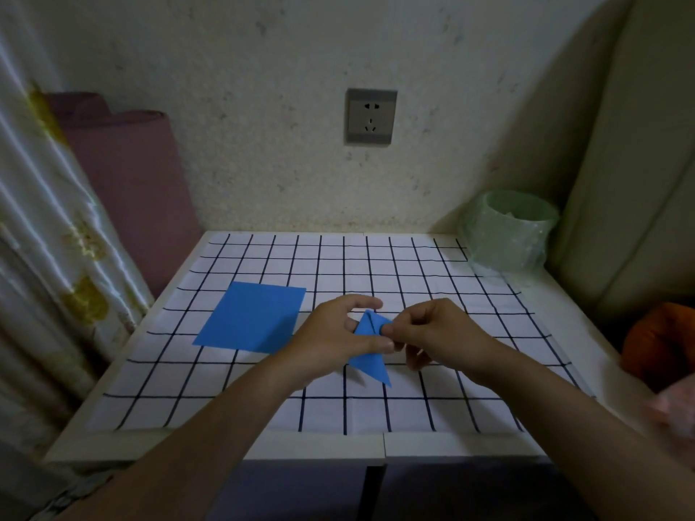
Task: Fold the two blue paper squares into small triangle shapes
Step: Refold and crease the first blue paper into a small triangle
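Hands met mid-cloth, well inside the table's near edge. My left hand clamped the half-folded blue piece under its thumb to steady the crease. My right hand pinched its upper corner, likely to fold it. Second blue square lay flat just left, untouched. Rows of gridded cloth ran beyond.
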{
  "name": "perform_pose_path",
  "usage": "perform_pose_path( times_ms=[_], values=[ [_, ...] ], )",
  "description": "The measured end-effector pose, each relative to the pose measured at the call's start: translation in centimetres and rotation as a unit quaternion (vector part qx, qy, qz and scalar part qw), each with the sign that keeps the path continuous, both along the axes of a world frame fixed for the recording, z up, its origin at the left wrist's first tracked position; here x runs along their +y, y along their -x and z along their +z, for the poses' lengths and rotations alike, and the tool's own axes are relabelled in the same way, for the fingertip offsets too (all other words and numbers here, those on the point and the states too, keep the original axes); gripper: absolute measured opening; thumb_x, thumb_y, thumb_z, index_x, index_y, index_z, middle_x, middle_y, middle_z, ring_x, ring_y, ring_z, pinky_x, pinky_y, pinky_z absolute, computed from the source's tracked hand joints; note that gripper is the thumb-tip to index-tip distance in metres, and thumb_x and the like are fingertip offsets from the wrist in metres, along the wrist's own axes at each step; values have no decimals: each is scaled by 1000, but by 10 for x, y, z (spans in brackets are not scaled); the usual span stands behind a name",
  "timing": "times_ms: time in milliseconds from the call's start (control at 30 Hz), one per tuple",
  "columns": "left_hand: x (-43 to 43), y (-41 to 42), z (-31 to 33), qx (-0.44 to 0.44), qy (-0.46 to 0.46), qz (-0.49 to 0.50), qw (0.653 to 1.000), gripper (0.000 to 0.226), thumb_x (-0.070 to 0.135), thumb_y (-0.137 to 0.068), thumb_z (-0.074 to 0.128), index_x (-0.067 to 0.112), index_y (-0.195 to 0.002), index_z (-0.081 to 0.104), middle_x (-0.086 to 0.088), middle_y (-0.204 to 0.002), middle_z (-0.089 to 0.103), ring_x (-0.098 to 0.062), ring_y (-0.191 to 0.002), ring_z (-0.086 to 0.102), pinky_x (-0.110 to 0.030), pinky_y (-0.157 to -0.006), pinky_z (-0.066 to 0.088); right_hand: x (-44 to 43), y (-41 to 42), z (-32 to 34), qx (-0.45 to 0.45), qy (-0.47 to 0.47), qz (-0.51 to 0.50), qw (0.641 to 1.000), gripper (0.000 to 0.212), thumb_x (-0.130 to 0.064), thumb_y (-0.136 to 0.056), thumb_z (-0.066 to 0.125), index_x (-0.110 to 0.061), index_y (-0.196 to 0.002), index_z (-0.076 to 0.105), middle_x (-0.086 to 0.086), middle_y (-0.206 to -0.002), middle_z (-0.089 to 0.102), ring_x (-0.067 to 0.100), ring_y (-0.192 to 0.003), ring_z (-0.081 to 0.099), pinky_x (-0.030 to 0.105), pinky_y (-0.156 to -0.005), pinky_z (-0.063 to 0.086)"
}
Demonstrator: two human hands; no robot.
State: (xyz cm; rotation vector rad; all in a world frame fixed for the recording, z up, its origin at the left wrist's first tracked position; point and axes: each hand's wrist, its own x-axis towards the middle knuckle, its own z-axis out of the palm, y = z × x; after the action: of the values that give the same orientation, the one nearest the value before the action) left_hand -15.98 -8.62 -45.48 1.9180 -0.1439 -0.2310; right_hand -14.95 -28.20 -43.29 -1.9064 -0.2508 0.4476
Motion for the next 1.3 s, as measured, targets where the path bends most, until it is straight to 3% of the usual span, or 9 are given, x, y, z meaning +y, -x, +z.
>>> perform_pose_path(
  times_ms=[100,167,267,367,500,800,900,1100,1300],
  values=[
    [8,2,4,-23,-31,-17,999,50,53,-81,69,55,-125,45,11,-98,74,1,-91,68,-15,-72,50,-2,-3,-1,3,-6,-34,999,16,-31,-85,74,-17,-76,77,5,-76,72,17,-60,65,26,-58,55],
    [14,4,7,-63,-34,-7,997,33,36,-95,53,59,-119,47,19,-99,69,4,-91,63,-14,-70,50,-5,-5,-1,20,-17,-56,998,16,-31,-85,73,-19,-76,77,3,-76,73,16,-59,65,26,-57,55],
    [19,7,7,-102,-67,-26,992,52,4,-94,47,53,-112,49,14,-96,66,-5,-90,63,-28,-76,55,-8,-6,0,47,-48,-65,996,17,-31,-85,73,-16,-78,77,1,-76,72,15,-59,64,27,-58,54],
    [16,12,6,-102,-10,-52,993,50,-1,-91,53,45,-112,53,3,-95,68,-14,-88,66,-35,-78,57,-7,-6,0,60,-61,-76,993,18,-31,-86,72,-15,-79,77,2,-75,71,16,-59,64,27,-57,54],
    [13,12,3,-109,38,-34,993,58,-13,-83,57,41,-106,61,12,-110,67,-15,-96,68,-47,-80,59,-4,-7,0,62,-81,-97,990,18,-29,-86,72,-12,-88,76,5,-81,75,19,-68,71,29,-62,57],
    [11,6,-2,-199,-17,45,979,33,11,-75,83,40,-85,71,22,-88,68,-5,-80,67,-20,-68,56,-2,-2,0,84,-128,-82,985,21,-25,-90,68,-9,-103,72,12,-89,76,24,-80,74,33,-71,59],
    [12,4,1,-219,-22,60,974,26,17,-73,84,40,-81,74,24,-95,69,-1,-90,66,-14,-70,53,0,-1,-1,63,-116,-78,988,20,-25,-91,67,-8,-100,72,11,-87,76,26,-80,74,33,-68,60],
    [7,5,2,-19,111,114,987,11,18,-80,79,26,-86,76,-2,-77,76,-17,-73,74,-28,-66,60,3,1,-2,20,-102,-50,993,12,-19,-91,66,-10,-97,70,9,-88,76,26,-75,73,29,-62,58],
    [7,4,7,27,121,118,985,27,16,-79,81,24,-102,70,-2,-80,77,-19,-72,75,-23,-59,58,1,1,-1,13,-69,-21,997,13,-21,-91,66,-12,-100,70,7,-87,76,23,-71,73,27,-63,57]
  ],
)
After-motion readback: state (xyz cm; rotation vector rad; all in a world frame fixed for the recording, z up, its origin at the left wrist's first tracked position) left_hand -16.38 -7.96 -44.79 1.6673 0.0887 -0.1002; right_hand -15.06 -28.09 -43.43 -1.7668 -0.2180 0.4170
